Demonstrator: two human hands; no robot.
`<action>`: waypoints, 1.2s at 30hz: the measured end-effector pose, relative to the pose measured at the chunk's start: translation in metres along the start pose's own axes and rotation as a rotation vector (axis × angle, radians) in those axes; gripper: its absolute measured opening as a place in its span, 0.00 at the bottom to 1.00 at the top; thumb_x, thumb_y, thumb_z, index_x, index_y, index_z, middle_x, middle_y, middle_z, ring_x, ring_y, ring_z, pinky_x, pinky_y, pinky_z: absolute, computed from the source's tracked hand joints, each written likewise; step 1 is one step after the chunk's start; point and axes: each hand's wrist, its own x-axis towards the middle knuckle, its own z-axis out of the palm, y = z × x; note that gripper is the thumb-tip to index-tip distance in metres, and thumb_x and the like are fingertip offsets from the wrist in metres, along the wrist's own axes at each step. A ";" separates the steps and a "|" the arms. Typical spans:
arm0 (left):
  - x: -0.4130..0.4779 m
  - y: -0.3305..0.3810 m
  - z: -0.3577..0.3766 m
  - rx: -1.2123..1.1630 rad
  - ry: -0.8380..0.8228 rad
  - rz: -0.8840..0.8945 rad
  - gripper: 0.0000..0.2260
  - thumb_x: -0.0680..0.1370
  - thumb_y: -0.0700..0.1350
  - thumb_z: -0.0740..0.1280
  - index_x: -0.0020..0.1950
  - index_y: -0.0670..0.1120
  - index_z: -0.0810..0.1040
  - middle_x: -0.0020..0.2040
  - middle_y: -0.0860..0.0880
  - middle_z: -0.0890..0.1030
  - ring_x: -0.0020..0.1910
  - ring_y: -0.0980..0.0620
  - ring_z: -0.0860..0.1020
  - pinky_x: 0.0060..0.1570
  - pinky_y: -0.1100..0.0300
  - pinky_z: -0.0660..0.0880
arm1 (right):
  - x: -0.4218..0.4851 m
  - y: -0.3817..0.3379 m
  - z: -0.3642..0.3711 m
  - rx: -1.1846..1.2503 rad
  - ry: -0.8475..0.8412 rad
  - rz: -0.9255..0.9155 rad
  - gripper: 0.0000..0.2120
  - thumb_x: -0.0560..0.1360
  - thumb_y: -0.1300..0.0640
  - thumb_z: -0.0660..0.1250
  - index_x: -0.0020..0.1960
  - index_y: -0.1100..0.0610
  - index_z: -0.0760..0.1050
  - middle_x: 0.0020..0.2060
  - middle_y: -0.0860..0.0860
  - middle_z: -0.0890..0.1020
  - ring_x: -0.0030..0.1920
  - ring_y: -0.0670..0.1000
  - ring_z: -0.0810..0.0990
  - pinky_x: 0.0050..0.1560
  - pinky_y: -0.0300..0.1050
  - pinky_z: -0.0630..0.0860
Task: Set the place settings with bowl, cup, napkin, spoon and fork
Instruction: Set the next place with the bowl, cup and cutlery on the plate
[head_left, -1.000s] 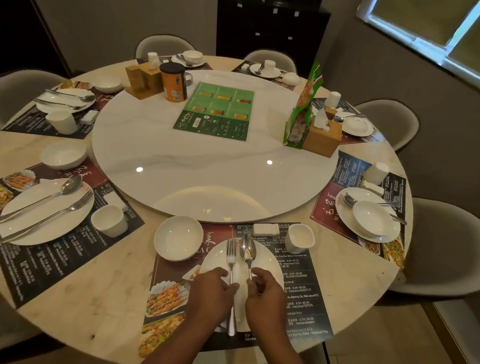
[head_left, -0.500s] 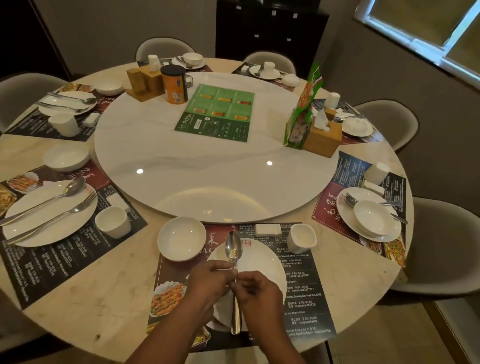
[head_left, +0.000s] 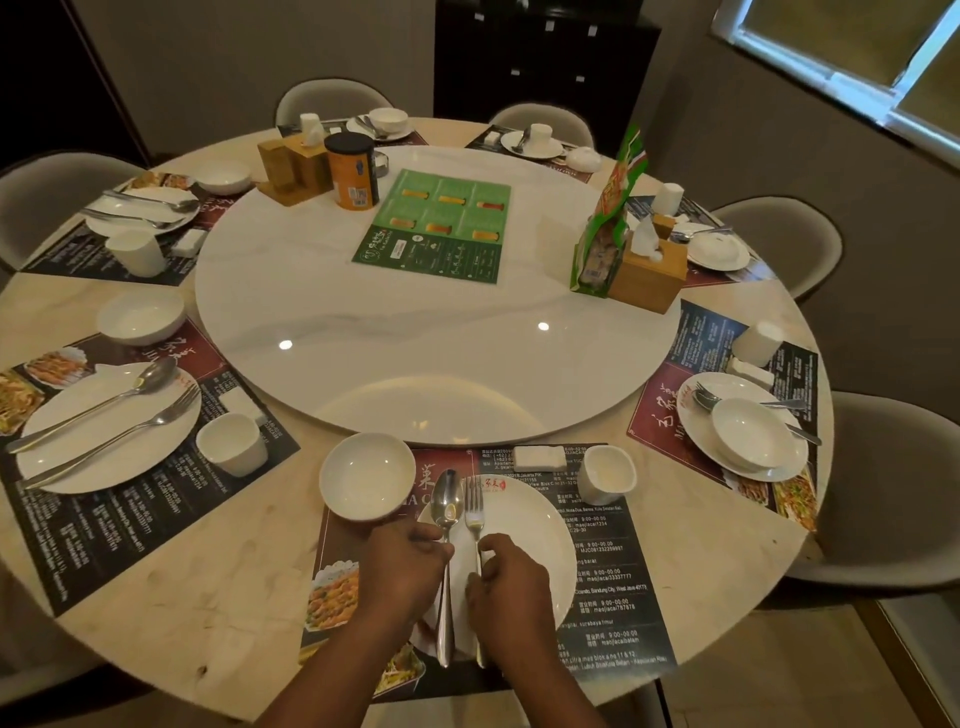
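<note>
spoon (head_left: 448, 501) and fork (head_left: 474, 500) side by side on plate (head_left: 537, 525), left half, heads toward far rim, spoon on the left | left hand (head_left: 402, 567) knuckles up, curled fingers pinch spoon handle | right hand (head_left: 511, 578) likewise pinches fork handle | bowl (head_left: 367, 475) just beside plate's far-left rim; napkin (head_left: 538, 458) and cup (head_left: 605, 474) at placemat (head_left: 613, 582) far edge

Our round table, ringed with mats around a turntable.
We see a round beige table (head_left: 171, 587) with a large white marble-look turntable (head_left: 415, 332) sitting on its middle. Printed menu placemats lie flat round the rim: the near placemat (head_left: 613, 587) at our edge, the left placemat (head_left: 130, 525), the far-left placemat (head_left: 78, 254) and the right placemat (head_left: 660, 421). The left bowl (head_left: 141, 317) stands at the left placemat's far edge; the near bowl (head_left: 367, 475) straddles the near placemat's far-left corner.
</note>
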 end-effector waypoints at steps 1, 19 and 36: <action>-0.001 0.000 0.001 0.016 -0.001 0.002 0.07 0.70 0.40 0.76 0.42 0.51 0.81 0.38 0.50 0.84 0.40 0.52 0.83 0.49 0.48 0.81 | 0.000 0.003 -0.002 0.009 0.011 0.009 0.14 0.74 0.57 0.69 0.59 0.48 0.76 0.41 0.45 0.81 0.43 0.46 0.80 0.47 0.42 0.77; 0.003 -0.006 0.020 0.259 0.010 0.135 0.08 0.72 0.41 0.75 0.51 0.46 0.84 0.47 0.49 0.85 0.43 0.54 0.80 0.46 0.60 0.76 | 0.001 0.028 -0.024 -0.102 0.154 0.027 0.06 0.76 0.52 0.67 0.51 0.51 0.79 0.39 0.47 0.84 0.39 0.45 0.80 0.39 0.36 0.71; 0.004 -0.011 0.020 0.306 0.044 0.226 0.10 0.72 0.43 0.75 0.52 0.47 0.85 0.47 0.50 0.85 0.43 0.56 0.80 0.48 0.58 0.79 | 0.013 0.026 -0.025 -0.182 0.146 0.056 0.11 0.76 0.45 0.67 0.47 0.52 0.81 0.38 0.46 0.84 0.37 0.45 0.81 0.39 0.39 0.78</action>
